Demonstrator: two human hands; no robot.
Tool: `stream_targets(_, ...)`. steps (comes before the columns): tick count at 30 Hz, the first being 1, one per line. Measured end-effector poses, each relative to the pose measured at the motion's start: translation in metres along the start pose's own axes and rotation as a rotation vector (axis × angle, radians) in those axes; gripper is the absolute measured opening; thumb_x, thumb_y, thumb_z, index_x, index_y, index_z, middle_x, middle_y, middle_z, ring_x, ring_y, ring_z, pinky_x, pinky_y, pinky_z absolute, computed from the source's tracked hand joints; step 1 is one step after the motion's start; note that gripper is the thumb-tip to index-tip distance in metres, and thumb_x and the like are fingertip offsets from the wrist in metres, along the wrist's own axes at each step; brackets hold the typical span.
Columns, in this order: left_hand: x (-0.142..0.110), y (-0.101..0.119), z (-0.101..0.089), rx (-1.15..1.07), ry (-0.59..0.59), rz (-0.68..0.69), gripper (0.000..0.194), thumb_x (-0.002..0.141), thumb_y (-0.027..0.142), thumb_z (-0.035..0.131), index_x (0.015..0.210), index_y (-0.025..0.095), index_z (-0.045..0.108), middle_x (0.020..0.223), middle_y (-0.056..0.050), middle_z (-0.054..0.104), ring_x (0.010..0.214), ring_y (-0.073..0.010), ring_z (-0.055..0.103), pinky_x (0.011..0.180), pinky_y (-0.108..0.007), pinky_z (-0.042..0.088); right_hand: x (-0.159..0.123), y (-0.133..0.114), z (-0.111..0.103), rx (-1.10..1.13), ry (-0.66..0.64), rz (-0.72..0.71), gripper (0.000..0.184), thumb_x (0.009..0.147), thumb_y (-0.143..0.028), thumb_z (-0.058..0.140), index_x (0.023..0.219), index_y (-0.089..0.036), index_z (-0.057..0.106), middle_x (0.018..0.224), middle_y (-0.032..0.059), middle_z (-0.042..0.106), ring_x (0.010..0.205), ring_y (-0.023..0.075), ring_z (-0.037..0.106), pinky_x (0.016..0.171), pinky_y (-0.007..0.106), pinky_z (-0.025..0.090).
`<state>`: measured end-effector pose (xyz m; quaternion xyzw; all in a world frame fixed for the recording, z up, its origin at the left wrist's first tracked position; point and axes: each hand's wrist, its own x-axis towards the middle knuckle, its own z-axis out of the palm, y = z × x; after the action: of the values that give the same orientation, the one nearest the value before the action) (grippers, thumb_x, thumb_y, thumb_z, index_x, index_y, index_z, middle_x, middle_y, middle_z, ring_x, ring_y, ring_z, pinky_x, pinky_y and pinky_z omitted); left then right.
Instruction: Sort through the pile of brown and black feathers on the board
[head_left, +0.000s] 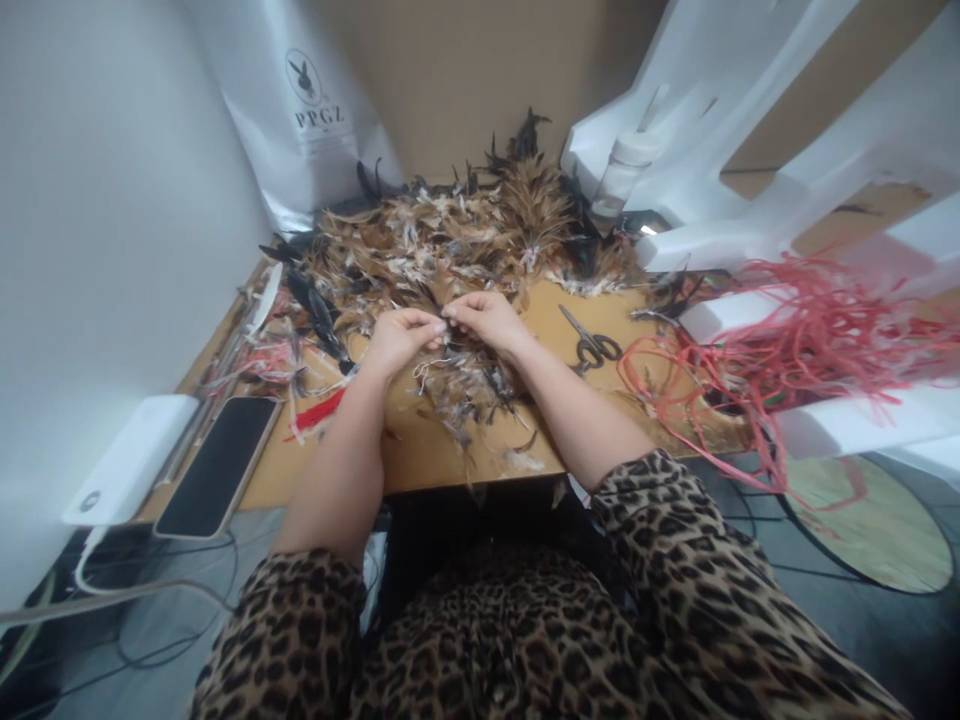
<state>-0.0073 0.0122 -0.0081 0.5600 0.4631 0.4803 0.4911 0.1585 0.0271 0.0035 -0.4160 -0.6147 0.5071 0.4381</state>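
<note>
Over the front middle of the tan work table, my two hands meet with their fingertips close together. My left hand is closed in a pinch, and so is my right hand. Between them they hold a small bunch of feathers, mostly covered by the fingers. A thin white string lies in a loop just below my left fingers. Behind my hands spreads a big heap of brown and black feathers. Loose feather scraps lie under my hands, near the table's front edge.
Dark-handled scissors lie right of my right hand. Red plastic strips tangle at the right. A phone and a white power bank with a cable are at left. A capped bottle stands behind.
</note>
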Motion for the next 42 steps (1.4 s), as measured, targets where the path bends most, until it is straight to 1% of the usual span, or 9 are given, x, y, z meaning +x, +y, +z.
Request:
stream_targets(2, 0.000, 0.001, -0.003, -0.014, -0.001, 0.021, 0.024, 0.057, 0.032, 0.077, 0.066, 0.012, 0.068, 0.058, -0.004, 0.065, 0.049, -0.0085, 0.056, 0.053, -0.020, 0.047, 0.001, -0.002, -0.004, 0.029, 0.012, -0.006, 0.025, 0.067, -0.034, 0.064, 0.079, -0.012, 0.067, 0.063, -0.0004, 0.061, 0.051, 0.0055, 0.045, 0.050, 0.019, 0.035)
stream_targets(4, 0.000, 0.002, -0.006, -0.031, -0.006, 0.033, 0.024, 0.058, 0.033, 0.076, 0.066, 0.012, 0.068, 0.060, -0.004, 0.066, 0.051, -0.0084, 0.057, 0.054, -0.020, 0.047, 0.001, -0.005, -0.008, 0.016, -0.001, -0.045, 0.023, 0.066, -0.030, 0.065, 0.080, -0.012, 0.067, 0.067, 0.0002, 0.064, 0.056, 0.0065, 0.049, 0.055, 0.019, 0.039)
stream_targets(7, -0.001, 0.003, -0.006, -0.057, -0.026, 0.032, 0.024, 0.059, 0.032, 0.076, 0.067, 0.012, 0.068, 0.062, -0.005, 0.066, 0.052, -0.0083, 0.057, 0.056, -0.020, 0.047, -0.001, -0.008, -0.010, -0.056, -0.051, -0.123, 0.020, 0.065, -0.026, 0.066, 0.079, -0.012, 0.068, 0.074, 0.0017, 0.067, 0.066, 0.0086, 0.055, 0.067, 0.021, 0.043)
stream_targets(9, -0.002, 0.004, -0.006, -0.061, -0.034, 0.022, 0.024, 0.059, 0.031, 0.077, 0.068, 0.012, 0.068, 0.062, -0.005, 0.066, 0.052, -0.0083, 0.057, 0.056, -0.020, 0.048, -0.002, -0.008, -0.009, -0.129, -0.072, -0.165, 0.019, 0.066, -0.025, 0.065, 0.079, -0.012, 0.068, 0.077, 0.0024, 0.067, 0.069, 0.0097, 0.057, 0.070, 0.022, 0.044)
stream_targets(19, -0.005, 0.010, -0.003, -0.021, -0.066, 0.027, 0.023, 0.058, 0.031, 0.077, 0.068, 0.012, 0.068, 0.060, -0.004, 0.066, 0.051, -0.0086, 0.057, 0.056, -0.021, 0.048, -0.004, -0.004, -0.003, -0.448, -0.042, -0.315, 0.018, 0.071, -0.022, 0.057, 0.080, -0.013, 0.069, 0.073, 0.0026, 0.066, 0.067, 0.0106, 0.056, 0.066, 0.022, 0.041)
stream_targets(23, -0.006, 0.010, -0.003, -0.007, -0.069, 0.021, 0.024, 0.058, 0.031, 0.078, 0.068, 0.012, 0.068, 0.060, -0.005, 0.066, 0.051, -0.0091, 0.057, 0.056, -0.021, 0.048, -0.005, -0.005, -0.003, -0.508, -0.025, -0.352, 0.018, 0.071, -0.021, 0.057, 0.082, -0.013, 0.069, 0.075, 0.0025, 0.064, 0.069, 0.0112, 0.054, 0.067, 0.023, 0.040)
stream_targets(28, -0.006, 0.012, -0.004, 0.005, -0.095, 0.035, 0.022, 0.059, 0.029, 0.077, 0.068, 0.011, 0.068, 0.060, -0.005, 0.066, 0.051, -0.0090, 0.057, 0.055, -0.021, 0.047, -0.005, -0.006, -0.004, -0.538, -0.053, -0.432, 0.016, 0.074, -0.021, 0.054, 0.076, -0.013, 0.067, 0.076, 0.0036, 0.064, 0.073, 0.0123, 0.054, 0.073, 0.024, 0.040)
stream_targets(39, -0.004, 0.009, -0.005, -0.037, -0.045, 0.009, 0.026, 0.056, 0.030, 0.078, 0.070, 0.011, 0.067, 0.062, -0.006, 0.067, 0.054, -0.0108, 0.060, 0.056, -0.022, 0.049, -0.003, -0.008, -0.005, -0.533, -0.041, -0.393, 0.016, 0.074, -0.017, 0.049, 0.075, -0.012, 0.064, 0.078, 0.0042, 0.063, 0.074, 0.0132, 0.053, 0.074, 0.026, 0.039)
stream_targets(42, -0.004, 0.009, -0.005, -0.032, -0.051, 0.009, 0.025, 0.057, 0.029, 0.078, 0.069, 0.011, 0.066, 0.062, -0.006, 0.067, 0.054, -0.0107, 0.060, 0.056, -0.022, 0.049, -0.003, -0.008, -0.007, -0.498, -0.022, -0.398, 0.018, 0.072, -0.019, 0.052, 0.083, -0.012, 0.065, 0.083, 0.0043, 0.062, 0.074, 0.0128, 0.052, 0.073, 0.026, 0.040)
